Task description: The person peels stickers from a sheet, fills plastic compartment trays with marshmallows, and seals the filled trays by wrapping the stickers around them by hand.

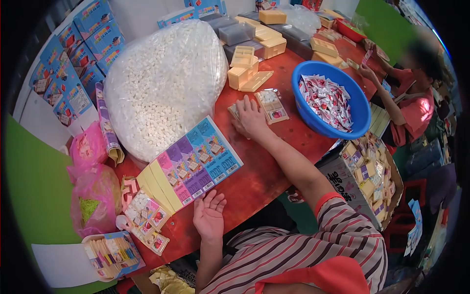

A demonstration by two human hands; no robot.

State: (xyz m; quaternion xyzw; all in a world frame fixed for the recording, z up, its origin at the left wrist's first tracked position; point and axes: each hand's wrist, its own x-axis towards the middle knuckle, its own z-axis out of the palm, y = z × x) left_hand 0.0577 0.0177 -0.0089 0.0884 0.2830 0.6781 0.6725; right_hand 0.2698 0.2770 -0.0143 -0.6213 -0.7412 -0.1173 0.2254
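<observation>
From my remote post I find the pale tray [233,111] near the middle of the red bench [254,191], between the clear bag [161,83] and the blue basin [363,105], partly hidden by the right hand [252,117]. That hand lies palm down, fingers bent and slightly apart, seemingly to steady the tray; I can't tell whether they pinch its edge. Just beside it, a filled tray [270,105] lies face up, probably so its white pieces stay in their compartments. The left hand [209,215] hangs palm up by the bench's near edge, fingers loosely curled around nothing I can see, nearest the printed card sheet [198,157]. Farther out, the bag slumps toward the far edge, likely too bulky to sit closer. The basin stands toward the right end, its wall containing loose sachets [325,100]. Pale cases [239,78] gather beyond the trays, some stacked, I'd guess to save room. A co-worker [413,112] sits past the basin.
</observation>
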